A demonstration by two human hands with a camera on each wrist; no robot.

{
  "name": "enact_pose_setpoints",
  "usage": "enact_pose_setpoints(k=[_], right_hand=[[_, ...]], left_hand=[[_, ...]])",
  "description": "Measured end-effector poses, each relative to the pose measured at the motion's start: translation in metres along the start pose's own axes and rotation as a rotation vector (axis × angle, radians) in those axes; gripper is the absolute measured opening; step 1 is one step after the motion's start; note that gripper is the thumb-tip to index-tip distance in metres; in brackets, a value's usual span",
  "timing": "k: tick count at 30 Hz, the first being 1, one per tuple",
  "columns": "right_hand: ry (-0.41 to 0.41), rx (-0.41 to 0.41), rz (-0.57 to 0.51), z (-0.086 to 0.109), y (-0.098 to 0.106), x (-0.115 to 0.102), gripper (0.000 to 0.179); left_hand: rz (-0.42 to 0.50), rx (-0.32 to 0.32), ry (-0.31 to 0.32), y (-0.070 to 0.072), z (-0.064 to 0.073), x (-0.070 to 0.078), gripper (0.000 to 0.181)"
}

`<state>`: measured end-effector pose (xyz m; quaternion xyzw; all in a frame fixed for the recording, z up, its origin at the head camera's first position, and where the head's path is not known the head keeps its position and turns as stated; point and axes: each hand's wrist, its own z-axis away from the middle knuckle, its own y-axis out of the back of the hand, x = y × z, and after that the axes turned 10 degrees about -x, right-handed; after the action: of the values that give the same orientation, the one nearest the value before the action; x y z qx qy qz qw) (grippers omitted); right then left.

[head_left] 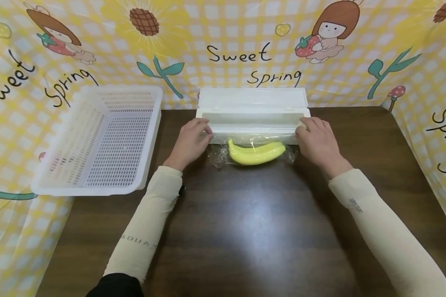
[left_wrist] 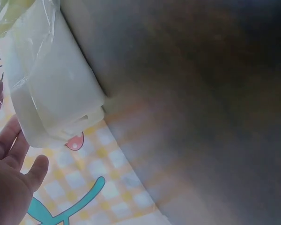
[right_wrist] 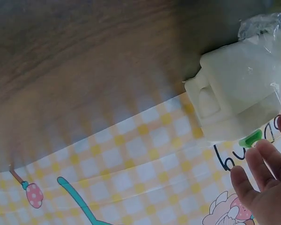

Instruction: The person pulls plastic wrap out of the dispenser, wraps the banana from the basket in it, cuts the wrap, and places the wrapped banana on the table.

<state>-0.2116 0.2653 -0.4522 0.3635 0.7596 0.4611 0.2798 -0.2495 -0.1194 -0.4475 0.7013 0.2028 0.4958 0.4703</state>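
Dispenser: a long white plastic cling-film dispenser box (head_left: 252, 115) sits at the far edge of the dark brown wooden table (head_left: 245, 231), its lid standing open against the backdrop.
Film: a sheet of thin clear plastic film (head_left: 252, 142) runs out of the box front and lies over the fruit; its loose edges bunch on the table at both ends.
Banana: a yellow curved banana (head_left: 255, 153) lies on the table just in front of the box, under the film.
Left hand: the left hand (head_left: 189, 142) rests at the box's left end; in the left wrist view its fingers (left_wrist: 9, 140) are apart and fairly straight beside the box, gripping nothing.
Right hand: the right hand (head_left: 317, 142) rests at the box's right end; its fingers (right_wrist: 257, 164) look spread and loose near the end cap, clamped on nothing.
Handling, film: judged very light, limp and clingy; it will likely wrinkle and stick to itself, so it is best taken by the two outer corners and kept taut.
Handling, banana: judged light, soft-skinned and easy to bruise; support it at mid-length, gently.
Handling, box: stiff and light, likely to slide; steady it at both ends.
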Motion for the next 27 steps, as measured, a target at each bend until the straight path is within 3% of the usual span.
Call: enact_pose_setpoints(k=[8, 15, 18, 24, 27], right_hand=[[0.021, 0.057, -0.006, 0.012, 0.012, -0.009, 0.005], [0.052, 0.099, -0.006, 0.027, 0.019, -0.021, 0.007], [0.081, 0.086, 0.020, 0.034, 0.018, -0.029, 0.005], [0.198, 0.076, 0.146, 0.052, 0.001, -0.042, 0.026], [0.245, 0.051, 0.198, 0.059, -0.011, -0.044, 0.029]], left_hand=[[0.031, 0.058, -0.117, 0.004, 0.017, 0.005, 0.009], [-0.040, 0.070, -0.245, 0.009, 0.034, 0.010, 0.006], [-0.158, 0.059, -0.338, 0.009, 0.041, 0.006, 0.003], [-0.563, 0.019, -0.609, 0.003, 0.057, -0.006, 0.005], [-0.663, 0.014, -0.683, -0.002, 0.061, -0.007, 0.007]])
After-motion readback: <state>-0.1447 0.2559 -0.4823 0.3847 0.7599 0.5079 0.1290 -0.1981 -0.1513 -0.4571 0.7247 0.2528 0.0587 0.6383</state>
